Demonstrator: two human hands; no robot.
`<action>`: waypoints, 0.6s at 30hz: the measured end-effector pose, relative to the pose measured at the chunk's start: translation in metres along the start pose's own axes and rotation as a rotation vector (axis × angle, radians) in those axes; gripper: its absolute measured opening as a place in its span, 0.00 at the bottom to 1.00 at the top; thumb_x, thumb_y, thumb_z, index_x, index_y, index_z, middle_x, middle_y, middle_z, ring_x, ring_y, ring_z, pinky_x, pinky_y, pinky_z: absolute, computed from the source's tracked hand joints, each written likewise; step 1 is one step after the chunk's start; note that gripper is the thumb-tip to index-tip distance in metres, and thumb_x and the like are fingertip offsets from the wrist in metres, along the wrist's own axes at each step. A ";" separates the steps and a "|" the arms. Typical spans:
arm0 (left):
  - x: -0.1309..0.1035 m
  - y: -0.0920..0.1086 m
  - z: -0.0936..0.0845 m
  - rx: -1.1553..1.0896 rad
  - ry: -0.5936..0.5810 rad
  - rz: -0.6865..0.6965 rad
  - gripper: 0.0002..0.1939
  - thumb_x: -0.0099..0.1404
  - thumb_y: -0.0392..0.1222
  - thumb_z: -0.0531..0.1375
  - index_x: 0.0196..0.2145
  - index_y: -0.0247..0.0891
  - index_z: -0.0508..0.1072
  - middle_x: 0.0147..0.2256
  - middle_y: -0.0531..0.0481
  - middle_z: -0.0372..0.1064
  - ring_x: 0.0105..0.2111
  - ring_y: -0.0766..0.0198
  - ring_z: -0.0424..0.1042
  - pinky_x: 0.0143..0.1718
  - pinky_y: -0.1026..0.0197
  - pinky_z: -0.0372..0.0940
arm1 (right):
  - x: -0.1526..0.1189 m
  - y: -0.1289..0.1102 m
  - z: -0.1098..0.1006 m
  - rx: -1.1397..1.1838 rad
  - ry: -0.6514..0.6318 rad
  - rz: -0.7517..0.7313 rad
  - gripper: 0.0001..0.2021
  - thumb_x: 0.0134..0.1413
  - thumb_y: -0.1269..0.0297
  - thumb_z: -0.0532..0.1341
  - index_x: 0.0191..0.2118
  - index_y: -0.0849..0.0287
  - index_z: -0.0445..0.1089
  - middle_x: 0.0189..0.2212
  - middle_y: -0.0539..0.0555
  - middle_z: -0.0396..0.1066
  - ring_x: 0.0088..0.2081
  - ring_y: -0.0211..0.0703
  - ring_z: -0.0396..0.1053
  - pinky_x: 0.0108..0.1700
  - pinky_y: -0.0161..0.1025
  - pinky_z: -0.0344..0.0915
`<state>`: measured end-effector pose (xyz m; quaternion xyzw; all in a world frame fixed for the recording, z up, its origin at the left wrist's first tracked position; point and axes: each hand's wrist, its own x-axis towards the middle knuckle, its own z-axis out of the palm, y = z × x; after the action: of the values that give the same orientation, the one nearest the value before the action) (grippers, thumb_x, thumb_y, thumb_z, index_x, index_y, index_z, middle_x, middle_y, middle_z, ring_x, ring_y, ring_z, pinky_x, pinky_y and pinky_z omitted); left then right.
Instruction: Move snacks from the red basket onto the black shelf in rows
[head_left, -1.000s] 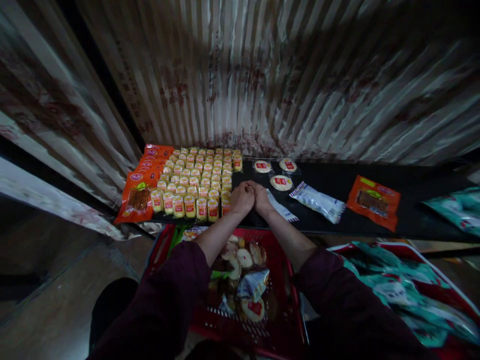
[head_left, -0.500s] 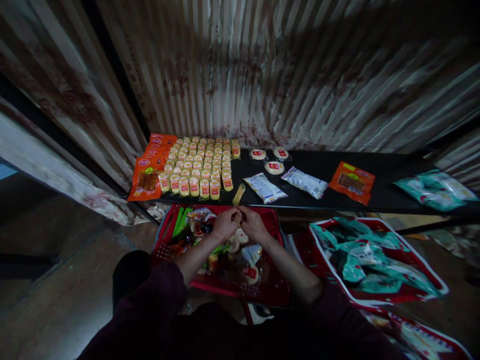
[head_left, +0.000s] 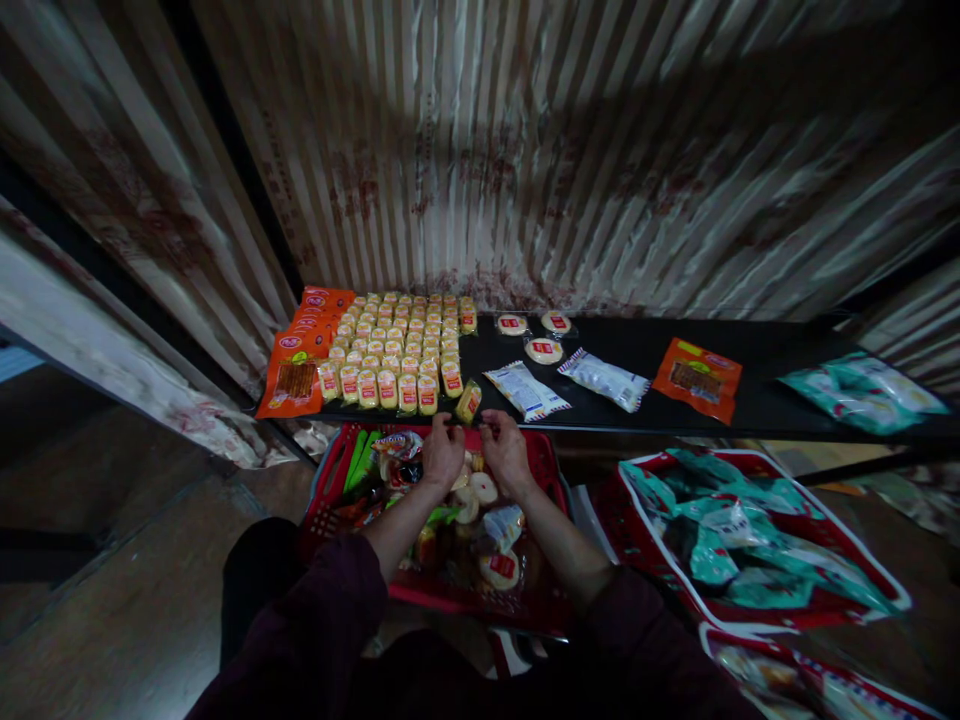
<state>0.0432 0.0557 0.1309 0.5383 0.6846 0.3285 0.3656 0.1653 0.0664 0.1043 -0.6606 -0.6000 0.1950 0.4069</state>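
A small yellow wrapped cake (head_left: 469, 402) is at the shelf's front edge, tilted, its red-and-white label facing up. My left hand (head_left: 444, 452) has its fingers closed at the cake's lower left. On the other side, my right hand (head_left: 505, 455) pinches at the lower right. Both seem to grip the wrapper's near end, though the fingertips are dim and small. Just beyond them, rows of the same wrapped cakes (head_left: 386, 350) stand close together on the black shelf (head_left: 615, 420). Under my hands is a red basket (head_left: 551, 490) of mixed packaged snacks.
Orange snack packets (head_left: 292, 365) lie at the shelf's left end. Round wrapped crackers (head_left: 544, 351), white packets (head_left: 602, 378), another orange packet (head_left: 699, 378) and a teal bag (head_left: 862, 390) lie rightward. A second basket (head_left: 892, 600) holds teal bags. Pleated curtain (head_left: 480, 150) hangs behind.
My hands have moved apart from each other at the shelf edge. Between them, the wrapped cake has turned from its narrow side to show its label. The view has tilted slightly upward.
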 end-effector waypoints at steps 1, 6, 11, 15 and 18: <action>0.002 0.003 0.000 0.004 0.008 -0.003 0.21 0.65 0.40 0.51 0.54 0.34 0.64 0.38 0.43 0.75 0.39 0.60 0.74 0.45 0.59 0.63 | 0.003 0.000 0.003 0.025 0.021 0.008 0.15 0.49 0.69 0.53 0.44 0.62 0.69 0.42 0.61 0.72 0.41 0.46 0.71 0.49 0.47 0.67; 0.013 0.018 0.007 0.071 0.016 -0.012 0.20 0.66 0.45 0.52 0.53 0.35 0.67 0.43 0.40 0.74 0.44 0.57 0.72 0.46 0.59 0.62 | 0.016 0.002 0.018 0.125 0.031 0.145 0.22 0.48 0.69 0.55 0.52 0.60 0.65 0.45 0.60 0.72 0.46 0.45 0.71 0.54 0.48 0.64; 0.019 0.017 0.020 0.059 0.035 -0.062 0.14 0.66 0.43 0.50 0.42 0.36 0.73 0.41 0.42 0.75 0.42 0.58 0.73 0.44 0.60 0.63 | 0.023 0.011 0.023 0.213 0.037 0.244 0.22 0.47 0.66 0.57 0.51 0.58 0.66 0.39 0.56 0.76 0.40 0.44 0.73 0.48 0.45 0.68; 0.020 0.008 0.024 -0.043 0.025 -0.092 0.15 0.66 0.39 0.49 0.42 0.36 0.73 0.40 0.44 0.75 0.40 0.61 0.73 0.43 0.61 0.65 | 0.021 0.013 0.023 0.300 0.021 0.259 0.21 0.50 0.61 0.56 0.50 0.59 0.67 0.34 0.55 0.76 0.34 0.44 0.73 0.39 0.42 0.70; 0.022 0.004 0.023 -0.116 0.008 -0.063 0.15 0.66 0.38 0.48 0.43 0.37 0.73 0.41 0.46 0.75 0.40 0.63 0.73 0.44 0.61 0.65 | 0.020 0.010 0.023 0.306 0.003 0.214 0.20 0.49 0.58 0.57 0.48 0.60 0.68 0.33 0.54 0.76 0.33 0.44 0.73 0.37 0.41 0.70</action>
<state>0.0614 0.0792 0.1194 0.4929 0.6826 0.3582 0.4036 0.1588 0.0931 0.0871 -0.6511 -0.4892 0.3251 0.4806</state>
